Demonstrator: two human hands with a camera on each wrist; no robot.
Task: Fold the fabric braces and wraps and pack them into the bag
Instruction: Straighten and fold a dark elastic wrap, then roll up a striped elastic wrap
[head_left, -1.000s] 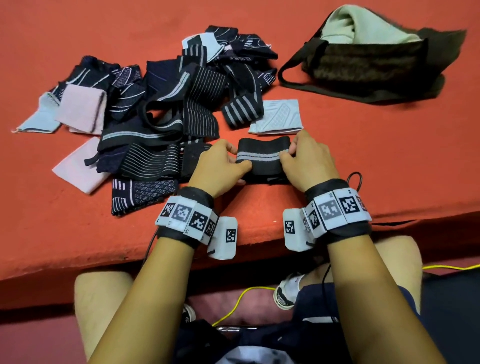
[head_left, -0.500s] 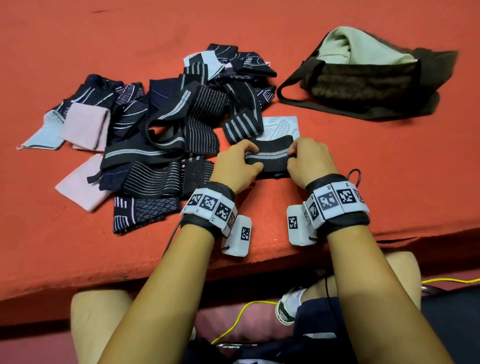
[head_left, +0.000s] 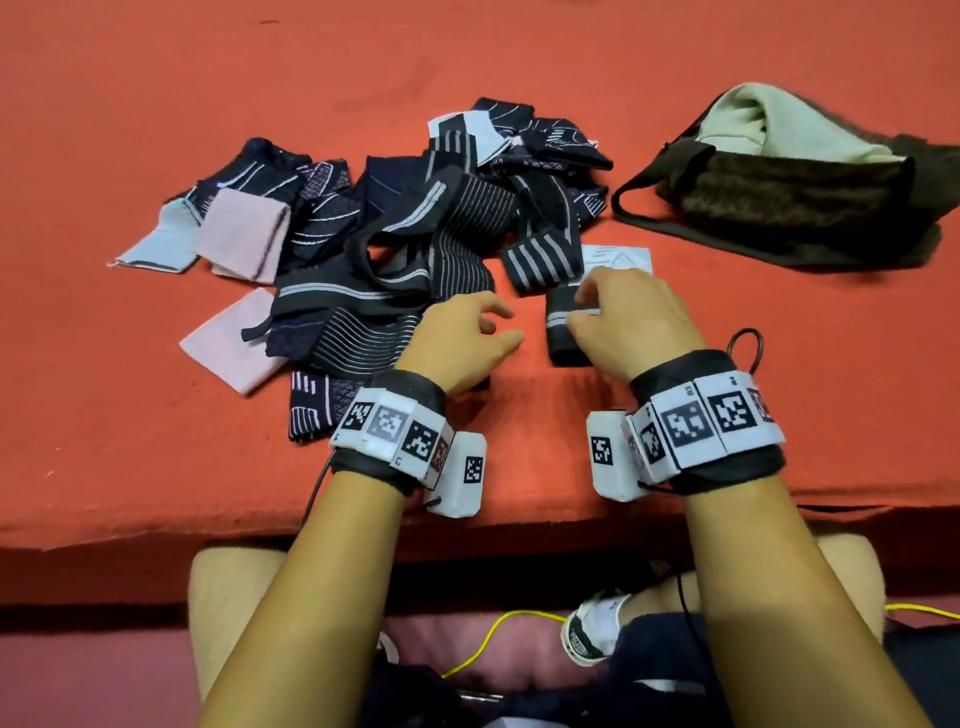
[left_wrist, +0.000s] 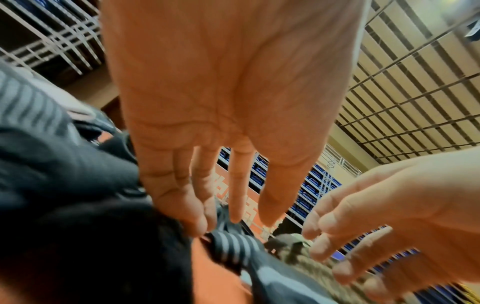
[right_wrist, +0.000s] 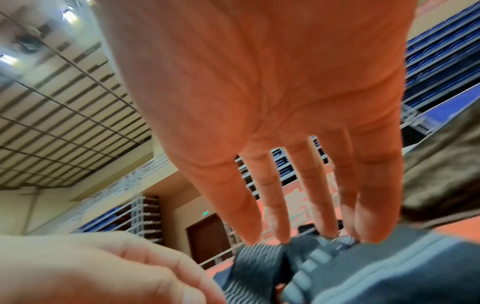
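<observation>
A black wrap with a grey stripe (head_left: 562, 338) lies folded small on the orange surface, close to the front edge. My right hand (head_left: 587, 306) is over its right part; in the right wrist view its straight fingers (right_wrist: 306, 236) touch the wrap (right_wrist: 389, 267) with their tips. My left hand (head_left: 498, 327) hovers just left of the wrap, fingers relaxed and holding nothing (left_wrist: 233, 222). The pile of dark striped braces and wraps (head_left: 415, 249) spreads to the left and behind. The dark olive bag (head_left: 789, 197) lies open at the far right.
Pale green cloth (head_left: 779, 124) fills the bag's mouth. A white-grey brace (head_left: 618, 257) lies just beyond my right hand. Pink pieces (head_left: 239, 239) and a light blue piece (head_left: 156, 249) sit on the pile's left side. The table's front edge (head_left: 519, 525) is near my wrists.
Both hands were gripping the black wrap's ends and brought them together. Now the left hand has let go and drawn left, and the right hand rests alone on the narrower folded wrap.
</observation>
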